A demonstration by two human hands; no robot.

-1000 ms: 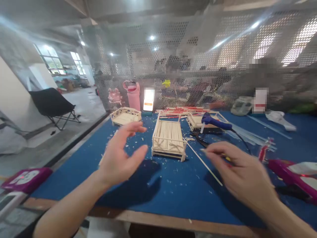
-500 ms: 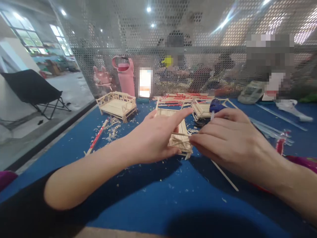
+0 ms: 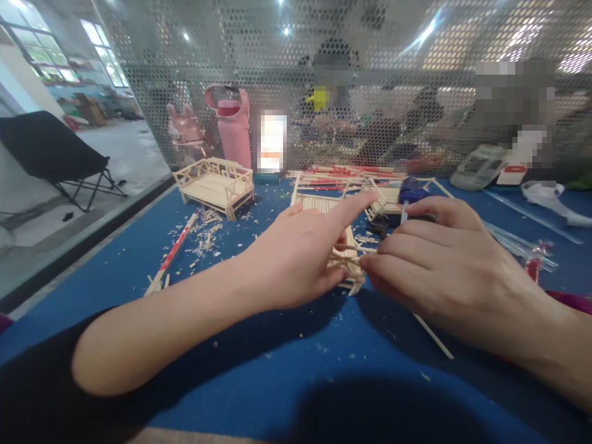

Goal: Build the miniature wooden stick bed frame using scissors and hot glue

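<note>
A miniature bed of pale wooden sticks [image 3: 315, 202] lies in front of me, mostly covered by my hands. My left hand [image 3: 300, 256] reaches across it, thumb and fingers closed around its near end rail, the index finger stretched out. At the right corner of that rail, my right hand [image 3: 435, 271] is closed in a pinch. Whatever sits between its fingertips is too small or hidden to name. Just beyond the right hand is a blue glue gun [image 3: 414, 192]. A loose thin stick [image 3: 435, 337] sticks out from under the right hand.
A finished-looking stick bench [image 3: 215, 188] stands at back left, wood scraps [image 3: 208, 237] near it. Another stick model [image 3: 391, 196] is behind the hands. Red-and-pale sticks [image 3: 346, 176] line the mesh screen [image 3: 287, 80]. Clear glue sticks [image 3: 522, 246] lie right; a pink bottle holder [image 3: 234, 132] stands behind.
Both hands have come in from the sides onto the bed's near end; my left hand has closed on its rail. The view has tilted down and closer. Over the last half second the hands barely moved.
</note>
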